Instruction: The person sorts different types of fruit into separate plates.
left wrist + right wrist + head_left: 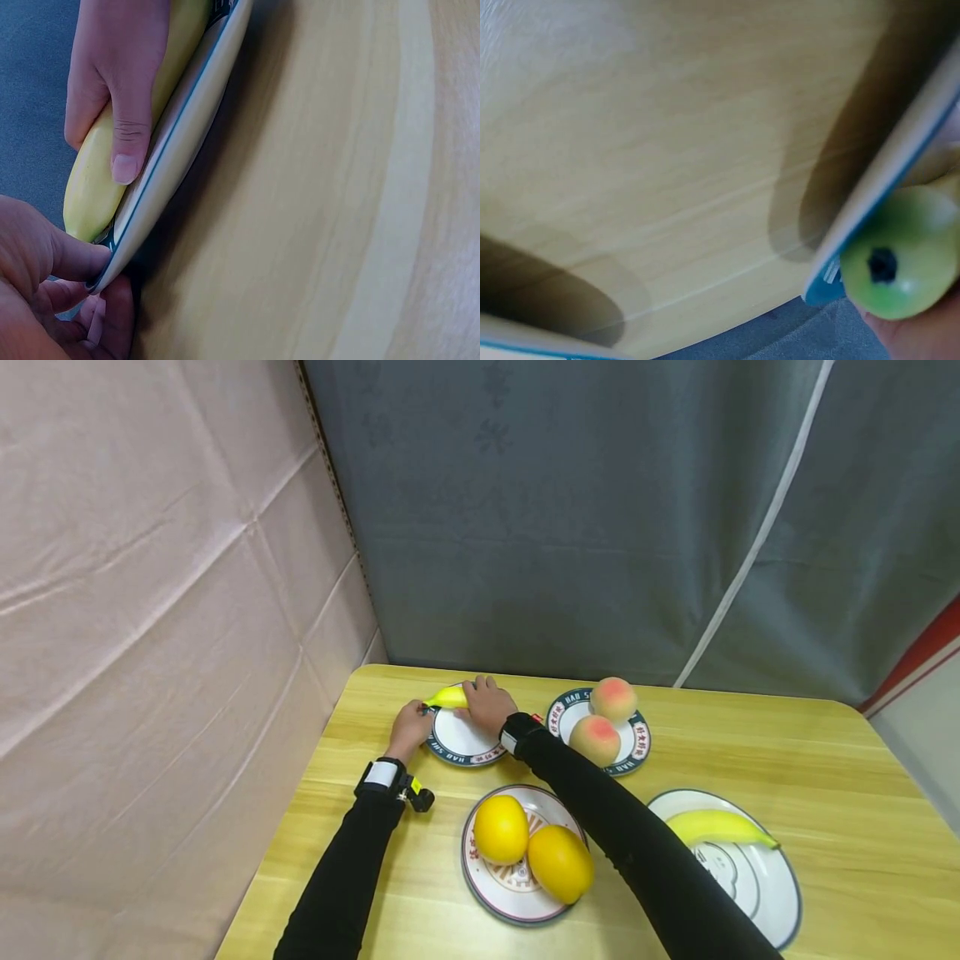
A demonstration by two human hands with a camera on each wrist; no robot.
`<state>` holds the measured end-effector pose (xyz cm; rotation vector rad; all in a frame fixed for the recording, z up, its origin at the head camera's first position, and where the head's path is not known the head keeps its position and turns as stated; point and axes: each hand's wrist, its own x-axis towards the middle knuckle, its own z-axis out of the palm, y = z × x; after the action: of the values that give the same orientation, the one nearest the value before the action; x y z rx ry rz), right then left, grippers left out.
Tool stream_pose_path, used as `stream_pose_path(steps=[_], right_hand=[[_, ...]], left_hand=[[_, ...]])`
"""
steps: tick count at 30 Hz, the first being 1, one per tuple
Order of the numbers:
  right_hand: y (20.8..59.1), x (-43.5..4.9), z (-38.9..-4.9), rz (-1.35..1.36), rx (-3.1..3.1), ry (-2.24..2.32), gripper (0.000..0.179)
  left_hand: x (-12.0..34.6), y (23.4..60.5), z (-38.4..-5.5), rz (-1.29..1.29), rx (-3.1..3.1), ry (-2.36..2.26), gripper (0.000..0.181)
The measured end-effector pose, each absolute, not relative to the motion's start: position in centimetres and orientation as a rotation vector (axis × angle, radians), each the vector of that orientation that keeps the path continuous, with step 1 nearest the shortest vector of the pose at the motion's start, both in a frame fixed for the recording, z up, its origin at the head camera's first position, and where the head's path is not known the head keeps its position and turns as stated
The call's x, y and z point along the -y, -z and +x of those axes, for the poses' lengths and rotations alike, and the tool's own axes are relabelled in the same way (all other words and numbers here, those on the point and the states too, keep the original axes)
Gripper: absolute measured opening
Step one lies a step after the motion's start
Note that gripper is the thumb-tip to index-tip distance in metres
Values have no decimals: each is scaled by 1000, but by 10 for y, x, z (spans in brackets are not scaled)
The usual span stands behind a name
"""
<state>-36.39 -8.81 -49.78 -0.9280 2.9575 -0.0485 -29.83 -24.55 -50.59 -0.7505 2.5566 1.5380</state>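
Observation:
A yellow banana lies across the far part of a white plate with a dark patterned rim. My right hand grips the banana from above; in the left wrist view its thumb runs along the banana's side. With thumb over and fingers under, my left hand pinches the plate's edge by the banana's end. The right wrist view shows the banana's green end with a dark tip beside the plate rim.
Two peaches sit on a similar plate to the right. Nearer, a plate bears two yellow, lemon-like fruits, partly under my right forearm. Another banana lies on a white plate at the right. A grey curtain hangs behind the table.

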Motion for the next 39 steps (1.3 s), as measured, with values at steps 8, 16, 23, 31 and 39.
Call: stream_pose_path(steps=[8, 16, 23, 31, 39], right_hand=[[485, 85, -362, -947, -2921, 30, 63], [462, 81, -372, -904, -2813, 79, 64], [431, 78, -376, -927, -2811, -7, 62], [390, 75, -381, -1017, -2840, -111, 59], [349, 68, -379, -1086, -2890, -197, 61]], left_hand=[[245, 505, -295, -714, -2588, -1538, 46], [248, 510, -302, -694, -2604, -1516, 46], [251, 511, -307, -680, -2627, -1470, 45], [255, 509, -309, -673, -2614, -1486, 47], [260, 508, -309, -658, -2617, -1492, 44]])
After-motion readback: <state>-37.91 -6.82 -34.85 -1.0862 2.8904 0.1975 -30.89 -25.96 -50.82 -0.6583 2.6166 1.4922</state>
